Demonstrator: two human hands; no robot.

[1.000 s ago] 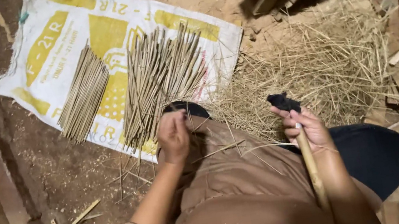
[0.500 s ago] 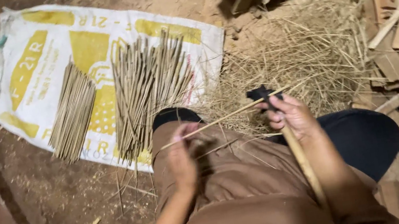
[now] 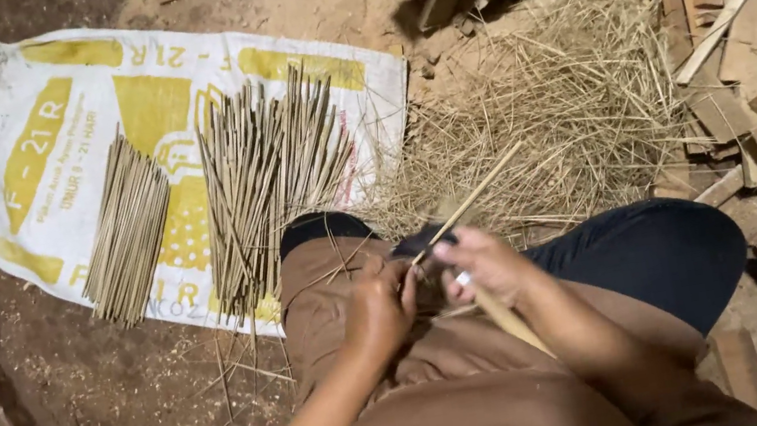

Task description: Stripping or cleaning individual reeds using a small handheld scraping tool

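Observation:
My left hand [image 3: 377, 310] and my right hand [image 3: 485, 267] meet over my lap, both closed. The left hand grips a thin pale bamboo stick [image 3: 477, 197] that slants up to the right. The right hand holds a knife with a dark blade [image 3: 418, 240] and a long wooden handle [image 3: 512, 321] that runs back along my forearm. The blade rests against the stick near my left fingers. My lap is covered by brown cloth [image 3: 469, 401].
A white and yellow woven sack [image 3: 44, 144] lies on the dirt floor with two bundles of thin sticks, one to the left [image 3: 129, 232] and one to the right [image 3: 267, 180]. A heap of pale shavings [image 3: 575, 111] lies ahead. Wood offcuts [image 3: 752, 12] pile up at the right.
My left hand picked up a stick and came to the middle. My right hand brought the knife in from the right, so both hands now meet over my lap.

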